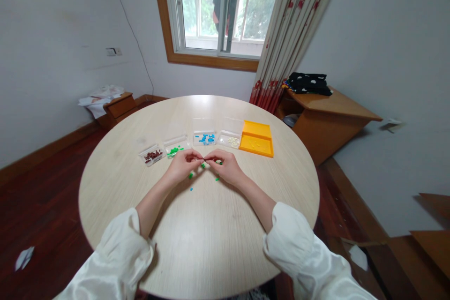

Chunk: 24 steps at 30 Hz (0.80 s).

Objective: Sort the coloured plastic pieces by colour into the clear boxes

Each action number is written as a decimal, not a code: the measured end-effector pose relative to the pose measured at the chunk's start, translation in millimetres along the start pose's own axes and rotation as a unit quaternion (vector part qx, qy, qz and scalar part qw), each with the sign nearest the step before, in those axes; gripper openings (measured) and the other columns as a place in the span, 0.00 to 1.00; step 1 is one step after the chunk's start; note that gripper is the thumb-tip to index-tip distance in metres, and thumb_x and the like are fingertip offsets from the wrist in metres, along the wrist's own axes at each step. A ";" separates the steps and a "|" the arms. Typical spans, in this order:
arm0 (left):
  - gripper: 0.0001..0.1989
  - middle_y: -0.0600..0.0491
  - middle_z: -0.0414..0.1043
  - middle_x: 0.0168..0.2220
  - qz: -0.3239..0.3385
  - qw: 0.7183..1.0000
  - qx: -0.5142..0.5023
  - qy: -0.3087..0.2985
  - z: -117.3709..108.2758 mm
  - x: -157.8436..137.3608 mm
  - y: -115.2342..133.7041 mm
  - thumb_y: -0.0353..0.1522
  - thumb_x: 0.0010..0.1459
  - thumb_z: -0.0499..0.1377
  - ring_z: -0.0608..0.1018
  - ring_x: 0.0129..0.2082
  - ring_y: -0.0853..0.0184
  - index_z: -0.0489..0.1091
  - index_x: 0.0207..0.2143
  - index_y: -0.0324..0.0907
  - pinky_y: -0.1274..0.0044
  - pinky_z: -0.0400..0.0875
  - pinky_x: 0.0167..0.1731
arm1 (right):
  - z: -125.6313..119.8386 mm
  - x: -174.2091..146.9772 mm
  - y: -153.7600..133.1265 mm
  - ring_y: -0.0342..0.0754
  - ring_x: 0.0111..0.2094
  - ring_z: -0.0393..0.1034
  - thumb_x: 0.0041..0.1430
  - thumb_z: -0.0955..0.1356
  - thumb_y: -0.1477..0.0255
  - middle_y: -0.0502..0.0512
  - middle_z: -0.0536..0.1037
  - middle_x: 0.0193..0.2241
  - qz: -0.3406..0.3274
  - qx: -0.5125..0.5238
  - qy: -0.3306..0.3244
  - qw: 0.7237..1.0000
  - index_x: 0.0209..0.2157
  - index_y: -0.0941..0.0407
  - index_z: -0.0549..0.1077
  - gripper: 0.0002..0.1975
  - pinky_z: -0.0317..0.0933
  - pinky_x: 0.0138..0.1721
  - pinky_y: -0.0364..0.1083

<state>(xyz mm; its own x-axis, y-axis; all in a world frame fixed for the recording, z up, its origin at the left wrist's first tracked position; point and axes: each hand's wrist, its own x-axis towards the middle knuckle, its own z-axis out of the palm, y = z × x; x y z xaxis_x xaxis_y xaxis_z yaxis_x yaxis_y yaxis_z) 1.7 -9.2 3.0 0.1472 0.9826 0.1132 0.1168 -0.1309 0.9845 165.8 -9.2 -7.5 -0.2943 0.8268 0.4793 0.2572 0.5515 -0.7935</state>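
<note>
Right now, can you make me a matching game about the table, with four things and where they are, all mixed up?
1. Brown pieces
2. Yellow box
3. Left hand
4. Blue pieces

A. Fingertips close to those of the right hand
B. Mostly in the third box from the left
C. Mostly in the leftmost box
D. Opened, at the row's right end

Pairs: 1-C, 2-D, 3-A, 4-B
</note>
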 end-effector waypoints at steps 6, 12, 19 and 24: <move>0.08 0.53 0.72 0.22 0.003 1.000 0.009 -0.005 -0.4 -0.7 1.2 0.34 0.39 0.64 0.71 0.22 0.70 0.71 0.23 0.39 0.78 0.64 0.23 | 0.9 0.3 1.9 0.43 0.31 0.70 0.52 0.67 0.77 0.53 0.77 0.30 0.003 0.014 0.007 1.000 0.31 0.58 0.76 0.06 0.63 0.33 0.43; 0.07 0.52 0.73 0.22 0.007 1.000 0.012 -0.010 0.4 -0.7 3.4 0.33 0.38 0.63 0.71 0.22 0.70 0.72 0.23 0.39 0.77 0.64 0.24 | -0.3 0.3 1.2 0.43 0.33 0.70 0.53 0.66 0.77 0.53 0.77 0.31 -0.011 0.014 -0.006 1.000 0.33 0.56 0.77 0.08 0.63 0.35 0.43; 0.08 0.52 0.73 0.22 0.003 1.000 0.007 -0.018 0.8 -1.4 4.0 0.33 0.38 0.63 0.71 0.22 0.70 0.72 0.24 0.39 0.77 0.65 0.24 | 0.3 -0.1 1.2 0.43 0.33 0.70 0.53 0.66 0.77 0.53 0.77 0.31 -0.010 0.021 0.001 1.000 0.33 0.55 0.77 0.08 0.63 0.35 0.43; 0.08 0.52 0.73 0.23 0.005 1.000 -0.001 -0.009 0.5 -2.5 6.2 0.34 0.39 0.64 0.72 0.22 0.69 0.73 0.24 0.39 0.77 0.65 0.25 | 0.2 0.2 -0.3 0.43 0.33 0.69 0.53 0.67 0.76 0.54 0.76 0.31 0.002 0.024 0.004 1.000 0.33 0.56 0.77 0.07 0.63 0.35 0.43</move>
<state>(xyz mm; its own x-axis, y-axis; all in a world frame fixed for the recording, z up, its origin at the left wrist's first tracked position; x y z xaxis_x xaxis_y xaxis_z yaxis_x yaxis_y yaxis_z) 2.6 -12.6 8.7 0.1664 0.9787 0.1205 0.1128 -0.1403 0.9837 165.5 -9.2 -7.2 -0.2861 0.8296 0.4795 0.2128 0.5430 -0.8124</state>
